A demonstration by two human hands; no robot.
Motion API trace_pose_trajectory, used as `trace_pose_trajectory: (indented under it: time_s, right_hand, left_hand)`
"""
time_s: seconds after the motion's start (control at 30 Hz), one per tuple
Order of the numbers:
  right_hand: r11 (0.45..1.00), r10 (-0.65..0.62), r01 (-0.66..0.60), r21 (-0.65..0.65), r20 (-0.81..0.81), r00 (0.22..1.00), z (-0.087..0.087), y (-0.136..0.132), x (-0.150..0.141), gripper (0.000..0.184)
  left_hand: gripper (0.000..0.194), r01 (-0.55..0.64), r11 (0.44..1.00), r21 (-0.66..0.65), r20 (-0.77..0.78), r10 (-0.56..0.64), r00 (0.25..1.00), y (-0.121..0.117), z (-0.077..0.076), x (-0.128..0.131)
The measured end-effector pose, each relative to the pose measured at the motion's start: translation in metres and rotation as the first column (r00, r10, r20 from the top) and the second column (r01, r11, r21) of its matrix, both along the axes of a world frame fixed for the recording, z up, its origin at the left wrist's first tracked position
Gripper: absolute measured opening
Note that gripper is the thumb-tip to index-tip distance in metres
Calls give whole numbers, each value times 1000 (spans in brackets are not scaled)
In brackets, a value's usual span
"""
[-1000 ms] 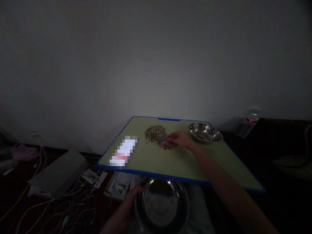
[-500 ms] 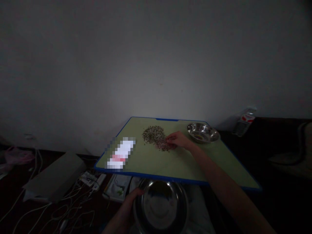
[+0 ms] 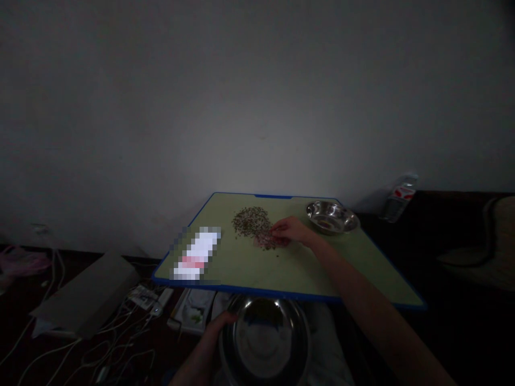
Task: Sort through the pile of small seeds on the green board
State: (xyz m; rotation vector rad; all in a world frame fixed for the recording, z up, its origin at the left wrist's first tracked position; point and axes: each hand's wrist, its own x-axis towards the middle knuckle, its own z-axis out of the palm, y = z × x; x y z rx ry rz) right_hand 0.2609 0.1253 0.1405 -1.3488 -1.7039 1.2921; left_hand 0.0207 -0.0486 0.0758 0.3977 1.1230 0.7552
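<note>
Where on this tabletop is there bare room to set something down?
Bare tabletop shows along the near edge, between the pixelated bright object and the right forearm, and right of that forearm, in front of the metal bowl. Mid-table is crowded: the right hand is at the scattered small pieces.

Silver basin point(image 3: 263, 340), blue-rimmed green tabletop point(image 3: 241, 271)

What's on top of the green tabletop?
A speckled heap, pinkish patch, metal bowl and pixelated bright object are visible; whatever lies directly beneath the right hand is hidden.
</note>
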Motion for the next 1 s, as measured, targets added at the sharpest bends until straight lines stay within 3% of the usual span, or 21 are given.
trace_pose_trajectory:
  time_s: [0.57,1.0]
  right_hand:
    - [999,45,-44,-22,19,999,-1,1,2,25]
    - [1000,4,-4,-28,13,1000,1,1,2,22]
  left_hand:
    - [17,-43,998,46,-37,45,998,1,-6,-2]
    - [13,-46,998,31,-19,47,999,1,-7,-2]
